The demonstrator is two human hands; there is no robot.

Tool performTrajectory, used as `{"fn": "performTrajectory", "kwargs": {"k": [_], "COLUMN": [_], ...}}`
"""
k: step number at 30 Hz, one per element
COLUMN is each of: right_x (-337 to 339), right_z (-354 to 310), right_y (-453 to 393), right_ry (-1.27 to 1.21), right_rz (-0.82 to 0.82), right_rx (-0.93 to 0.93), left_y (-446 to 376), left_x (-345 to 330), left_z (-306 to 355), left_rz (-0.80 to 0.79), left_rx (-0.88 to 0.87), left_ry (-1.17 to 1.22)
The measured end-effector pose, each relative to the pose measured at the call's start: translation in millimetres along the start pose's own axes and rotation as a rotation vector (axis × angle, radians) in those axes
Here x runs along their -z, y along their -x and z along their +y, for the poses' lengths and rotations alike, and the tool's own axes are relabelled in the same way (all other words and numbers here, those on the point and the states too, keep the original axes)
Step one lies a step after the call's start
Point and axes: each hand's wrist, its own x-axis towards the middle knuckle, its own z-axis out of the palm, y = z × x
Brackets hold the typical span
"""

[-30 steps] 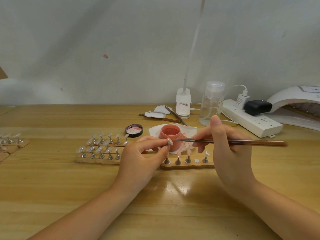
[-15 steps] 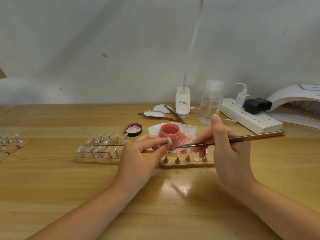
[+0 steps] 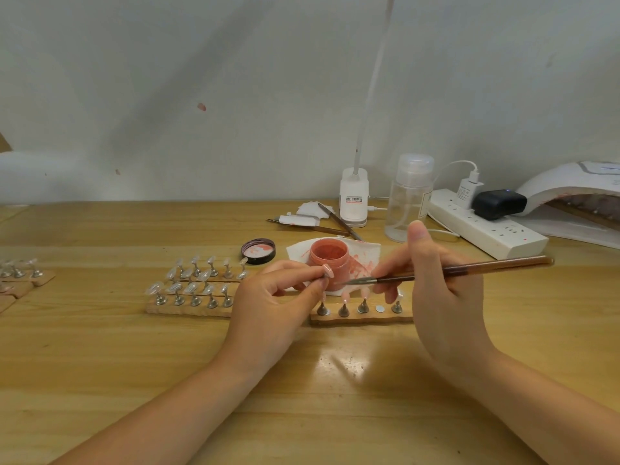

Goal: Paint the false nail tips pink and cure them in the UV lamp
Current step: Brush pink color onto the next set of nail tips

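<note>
My left hand [image 3: 273, 308] pinches a false nail tip [image 3: 327, 271] on its small metal stand between thumb and forefinger, in front of the open pink polish jar [image 3: 327, 263]. My right hand [image 3: 443, 290] grips a thin brown brush [image 3: 463, 271], its bristles pointing left at the tip, a short gap away. Below lies a wooden holder strip [image 3: 362, 317] with several stands, some carrying pink tips, and one bare magnet spot. The white UV lamp [image 3: 577, 193] sits at the far right edge.
Two wooden strips with clear unpainted tips [image 3: 194, 290] lie left of my hands; more strips [image 3: 20, 273] at the far left. The jar lid [image 3: 258, 251], a stained tissue [image 3: 365, 255], tweezers [image 3: 339, 221], a clear bottle [image 3: 407, 199], a desk lamp base [image 3: 353, 203] and a power strip [image 3: 486, 229] stand behind.
The brush tip has dropped from level with the nail tip to just below and right of it, the handle tilting up at the right. My left hand has stayed in place.
</note>
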Motion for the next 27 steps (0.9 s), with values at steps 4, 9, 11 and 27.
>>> {"fn": "performTrajectory", "kwargs": {"k": [4,9,11,27], "right_x": [-3.6,-2.4,0.0,0.8], "right_z": [0.7,0.8,0.9,2.7], "right_y": [-2.8,-2.2,-2.0,-1.4], "right_ry": [0.041,0.033,0.025,0.066], "right_rz": [-0.021,-0.018,0.005,-0.040], "right_rx": [0.030,0.019,0.013,0.086], "left_y": [0.5,1.1,1.0,1.8], "left_x": [-0.3,-0.2,-0.1,0.1], "left_z": [0.6,1.7,2.6,5.3], "left_rz": [0.003,0.012,0.017,0.021], "left_rx": [0.007,0.020,0.024,0.033], "left_ry": [-0.008,-0.014,-0.008,-0.006]}}
